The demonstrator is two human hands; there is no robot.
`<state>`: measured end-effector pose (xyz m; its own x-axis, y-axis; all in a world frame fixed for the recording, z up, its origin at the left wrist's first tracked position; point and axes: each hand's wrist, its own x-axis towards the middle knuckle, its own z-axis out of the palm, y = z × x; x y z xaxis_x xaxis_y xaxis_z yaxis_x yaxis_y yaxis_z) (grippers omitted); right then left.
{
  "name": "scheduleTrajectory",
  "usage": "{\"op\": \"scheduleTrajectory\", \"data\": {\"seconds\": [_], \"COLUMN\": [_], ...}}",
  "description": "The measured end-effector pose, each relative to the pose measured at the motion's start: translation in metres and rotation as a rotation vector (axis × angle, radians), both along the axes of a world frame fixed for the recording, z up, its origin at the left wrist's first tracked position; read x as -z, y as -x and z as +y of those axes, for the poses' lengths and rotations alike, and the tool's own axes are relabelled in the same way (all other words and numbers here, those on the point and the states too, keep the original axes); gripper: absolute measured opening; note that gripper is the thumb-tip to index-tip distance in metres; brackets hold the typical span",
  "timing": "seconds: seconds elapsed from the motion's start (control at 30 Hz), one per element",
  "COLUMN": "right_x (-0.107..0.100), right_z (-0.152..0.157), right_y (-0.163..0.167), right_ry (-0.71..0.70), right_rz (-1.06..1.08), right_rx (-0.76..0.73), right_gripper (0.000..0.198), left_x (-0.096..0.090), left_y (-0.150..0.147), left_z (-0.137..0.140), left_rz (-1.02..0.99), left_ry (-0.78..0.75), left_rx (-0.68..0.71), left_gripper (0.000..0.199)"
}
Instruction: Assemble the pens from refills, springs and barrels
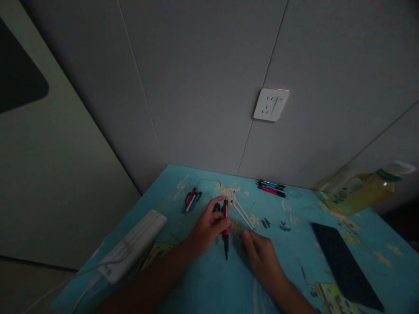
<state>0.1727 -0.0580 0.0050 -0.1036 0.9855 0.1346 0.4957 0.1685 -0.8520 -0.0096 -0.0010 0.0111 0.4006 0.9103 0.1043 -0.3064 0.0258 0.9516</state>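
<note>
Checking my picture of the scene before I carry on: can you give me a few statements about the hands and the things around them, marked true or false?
1. The left grip holds a red-and-black pen. True.
2. The right grip is wrapped around the bottle. False: the bottle is apart from it, farther to the right.
3. The white power strip lies on the left part of the blue tabletop. True.
4. The dark flat slab lies left of the left grip. False: the dark flat slab lies right of the right grip.
5. The wall socket is above the level of the tabletop. True.
</note>
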Motion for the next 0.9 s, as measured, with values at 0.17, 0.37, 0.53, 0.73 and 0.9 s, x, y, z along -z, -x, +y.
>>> {"op": "scheduleTrajectory", "data": {"seconds": [0.17,0.37,0.53,0.73,0.9], "right_x": [0.001,0.002,-0.003,-0.005,-0.001], "right_z": [0.0,-0.003,-0.004,-0.007,-0.004], "right_y": [-0.003,0.001,0.001,0.007,0.009], "right_ry": [-0.088,-0.111,-0.12,-0.187,-0.219], "right_rz": [-0.135,-0.177,-0.197,-0.159,-0.125], "right_rx": [-0.015,-0.066,-0.076,-0.117,-0.102], "right_gripper": [0.04,0.036,0.034,0.016,0.011], "left_x": [0.006,0.006,0.008,0.009,0.011], "left_y": [-0.004,-0.005,-0.004,-0.002,-0.001], "left_z": [-0.005,-0.007,-0.008,-0.003,0.0], "left_rz": [0.062,0.089,0.104,0.081,0.075], "left_ry": [0.005,0.012,0.006,0.084,0.073], "left_rx": [0.049,0.029,0.02,-0.159,-0.215], "left_gripper": [0.065,0.06,0.061,0.077,0.076]}}
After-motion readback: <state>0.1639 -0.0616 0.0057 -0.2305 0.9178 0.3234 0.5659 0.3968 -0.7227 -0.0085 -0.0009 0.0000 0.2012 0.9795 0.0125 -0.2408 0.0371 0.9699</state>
